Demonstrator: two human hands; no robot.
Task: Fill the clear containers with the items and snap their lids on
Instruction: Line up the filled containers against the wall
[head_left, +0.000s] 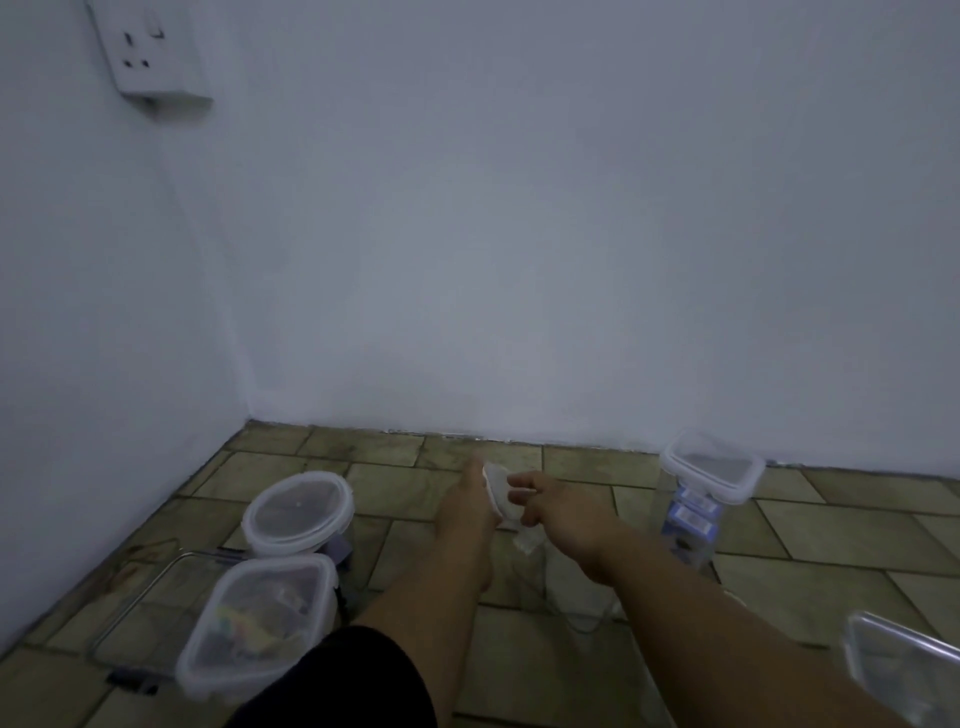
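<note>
Here, my hands hold one white-rimmed lid (500, 493) tilted on edge between them: my left hand (465, 512) grips one side and my right hand (553, 512) pinches the other. I judge the step to be lidding. Next, the lid needs levelling over what seems an open clear container (582, 597) on the floor below my right wrist. To the right of my hands, the tall container (711, 467) holds blue packets (693, 519), their print too blurred to read.
</note>
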